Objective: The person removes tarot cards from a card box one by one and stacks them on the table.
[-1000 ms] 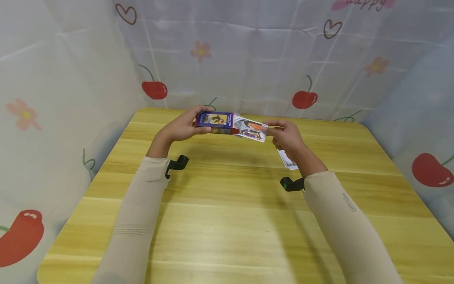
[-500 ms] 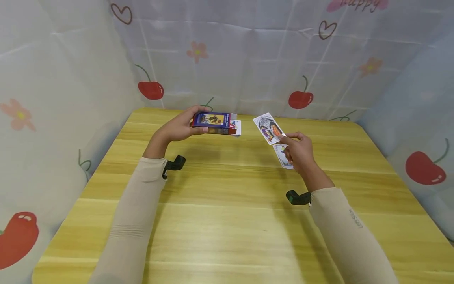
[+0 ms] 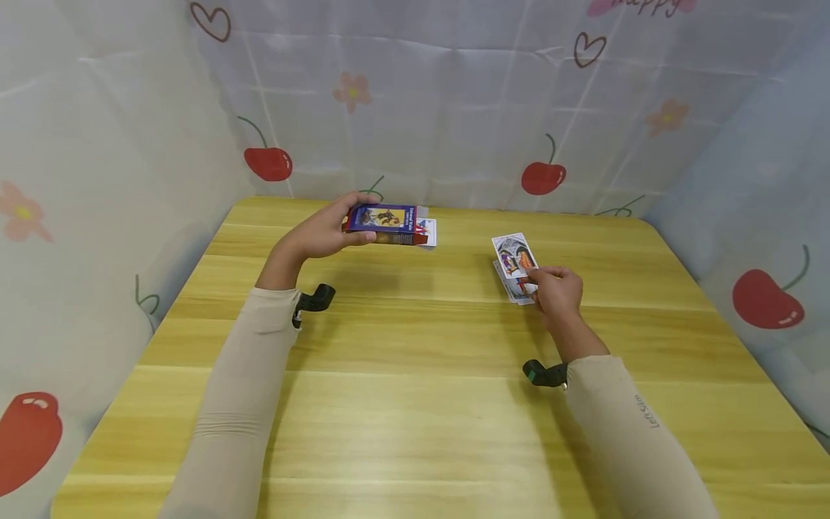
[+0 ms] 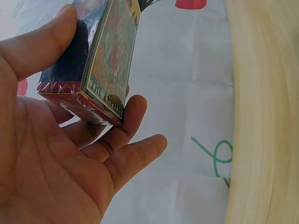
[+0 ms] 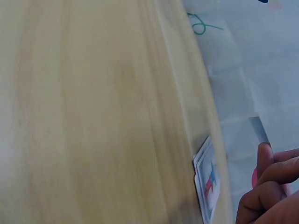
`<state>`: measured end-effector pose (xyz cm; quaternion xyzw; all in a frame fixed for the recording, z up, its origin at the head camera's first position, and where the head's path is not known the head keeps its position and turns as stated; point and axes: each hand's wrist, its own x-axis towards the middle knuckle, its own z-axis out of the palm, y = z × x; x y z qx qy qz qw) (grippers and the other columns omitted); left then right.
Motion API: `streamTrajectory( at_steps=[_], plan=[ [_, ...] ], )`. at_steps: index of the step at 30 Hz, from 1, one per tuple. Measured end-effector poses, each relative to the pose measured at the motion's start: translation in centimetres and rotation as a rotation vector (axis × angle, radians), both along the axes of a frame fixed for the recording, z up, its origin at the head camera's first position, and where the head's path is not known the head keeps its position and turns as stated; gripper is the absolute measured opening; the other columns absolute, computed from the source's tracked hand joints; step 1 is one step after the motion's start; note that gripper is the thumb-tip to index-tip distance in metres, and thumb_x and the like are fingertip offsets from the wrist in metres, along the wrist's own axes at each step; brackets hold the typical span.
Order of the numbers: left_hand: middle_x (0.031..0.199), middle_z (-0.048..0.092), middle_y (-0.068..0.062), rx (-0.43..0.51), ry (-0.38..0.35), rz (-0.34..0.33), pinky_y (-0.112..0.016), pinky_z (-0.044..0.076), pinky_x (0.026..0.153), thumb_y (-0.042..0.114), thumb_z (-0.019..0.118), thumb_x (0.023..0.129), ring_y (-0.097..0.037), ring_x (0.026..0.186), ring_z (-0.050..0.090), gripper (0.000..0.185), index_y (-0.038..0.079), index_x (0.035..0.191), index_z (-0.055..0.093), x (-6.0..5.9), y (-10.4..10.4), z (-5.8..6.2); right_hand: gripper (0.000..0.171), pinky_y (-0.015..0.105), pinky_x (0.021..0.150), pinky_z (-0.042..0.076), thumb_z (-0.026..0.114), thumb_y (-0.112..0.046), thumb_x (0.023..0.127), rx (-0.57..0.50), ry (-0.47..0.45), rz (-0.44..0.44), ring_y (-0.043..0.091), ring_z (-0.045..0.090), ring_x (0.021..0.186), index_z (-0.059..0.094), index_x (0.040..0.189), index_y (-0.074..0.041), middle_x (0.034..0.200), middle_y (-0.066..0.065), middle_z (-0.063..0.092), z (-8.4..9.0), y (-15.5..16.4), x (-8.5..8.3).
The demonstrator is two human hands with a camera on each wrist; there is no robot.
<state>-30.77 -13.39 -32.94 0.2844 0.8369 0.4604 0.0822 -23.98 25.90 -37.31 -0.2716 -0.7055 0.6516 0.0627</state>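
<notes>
Left hand [image 3: 320, 234] gripping card box [image 3: 384, 223], cards protruding

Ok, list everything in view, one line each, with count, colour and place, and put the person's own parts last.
Card box: one, blue and red, held above the table's far left, a card poking from its open end.
Card: one, white with picture, pinched over the pile.
Card pile: small, white, on the table, far right.
Table: one, yellow wood.
Curtain: white with red cherries, around the table.
Left hand: grips the card box.
Right hand: pinches the card.
</notes>
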Motion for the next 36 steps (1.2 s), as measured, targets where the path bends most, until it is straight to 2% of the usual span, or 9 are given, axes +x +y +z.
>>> streamTrajectory(
  at_steps=[4, 7, 10, 12, 17, 24, 27, 36],
  plan=[
    [0.142, 0.042, -0.014, 0.004, -0.003, 0.001, -0.047, 0.046, 0.099, 0.02, 0.067, 0.094, -0.029, 0.121, 0.049, 0.063, 0.012, 0.148, 0.035, 0.0, -0.1, -0.1, 0.014, 0.023, 0.047, 0.036, 0.064, -0.019, 0.094, 0.055, -0.057, -0.03, 0.006, 0.039, 0.047, 0.055, 0.104, -0.014, 0.095, 0.002, 0.062, -0.7, 0.4, -0.1],
    [0.142, 0.042, -0.015, 0.0, 0.0, 0.001, -0.047, 0.046, 0.099, 0.02, 0.067, 0.094, -0.029, 0.121, 0.049, 0.063, 0.011, 0.148, 0.034, 0.0, -0.1, -0.1, 0.023, 0.024, 0.048, 0.036, 0.062, -0.02, 0.095, 0.083, -0.091, -0.036, 0.006, 0.04, 0.049, 0.056, 0.115, -0.009, 0.1, 0.004, 0.058, -1.3, 0.7, -0.1],
    [0.141, 0.043, -0.015, 0.0, 0.002, -0.001, -0.047, 0.046, 0.099, 0.02, 0.067, 0.095, -0.029, 0.12, 0.049, 0.063, 0.011, 0.148, 0.034, 0.0, -0.1, -0.1, 0.034, 0.024, 0.047, 0.035, 0.06, -0.021, 0.096, 0.101, -0.127, -0.042, 0.007, 0.04, 0.05, 0.057, 0.126, -0.005, 0.099, 0.004, 0.057, -1.8, 1.0, -0.1],
    [0.141, 0.043, -0.015, 0.001, 0.002, -0.002, -0.047, 0.047, 0.098, 0.02, 0.067, 0.095, -0.029, 0.12, 0.049, 0.063, 0.012, 0.148, 0.035, 0.0, 0.0, 0.0, 0.037, 0.024, 0.046, 0.035, 0.059, -0.021, 0.095, 0.106, -0.148, -0.05, 0.008, 0.041, 0.05, 0.058, 0.127, -0.003, 0.093, 0.003, 0.057, -2.1, 1.2, -0.1],
    [0.141, 0.043, -0.015, 0.0, 0.001, -0.003, -0.046, 0.046, 0.098, 0.02, 0.067, 0.095, -0.029, 0.121, 0.049, 0.063, 0.012, 0.148, 0.035, 0.1, 0.0, 0.1, 0.035, 0.024, 0.043, 0.035, 0.06, -0.02, 0.093, 0.129, -0.173, -0.059, 0.007, 0.041, 0.048, 0.062, 0.122, 0.001, 0.075, -0.001, 0.058, -2.7, 1.6, -0.1],
    [0.141, 0.043, -0.016, -0.002, 0.001, -0.001, -0.048, 0.045, 0.1, 0.02, 0.067, 0.095, -0.03, 0.121, 0.048, 0.064, 0.01, 0.148, 0.034, 0.2, -0.1, 0.3, 0.035, 0.025, 0.046, 0.037, 0.06, -0.017, 0.09, 0.286, -0.199, -0.015, 0.007, 0.044, 0.054, 0.068, 0.119, 0.002, 0.09, 0.003, 0.062, -2.9, 1.8, -0.1],
    [0.142, 0.042, -0.016, -0.003, -0.002, 0.001, -0.048, 0.045, 0.1, 0.02, 0.067, 0.095, -0.03, 0.122, 0.048, 0.063, 0.011, 0.148, 0.035, 0.3, -0.1, 0.3, 0.034, 0.025, 0.047, 0.036, 0.061, -0.018, 0.089, 0.34, -0.212, 0.021, 0.008, 0.046, 0.056, 0.071, 0.116, 0.002, 0.089, 0.003, 0.068, -2.8, 1.8, -0.2],
    [0.14, 0.043, -0.017, -0.006, 0.007, -0.009, -0.047, 0.045, 0.099, 0.02, 0.066, 0.095, -0.03, 0.12, 0.049, 0.064, 0.009, 0.149, 0.033, 0.1, 0.0, 0.3, 0.022, 0.024, 0.056, 0.042, 0.06, -0.02, 0.085, 0.554, -0.242, 0.06, 0.017, 0.052, 0.077, 0.074, 0.09, -0.004, 0.085, 0.002, 0.064, -2.7, 2.0, 0.1]
  ],
)
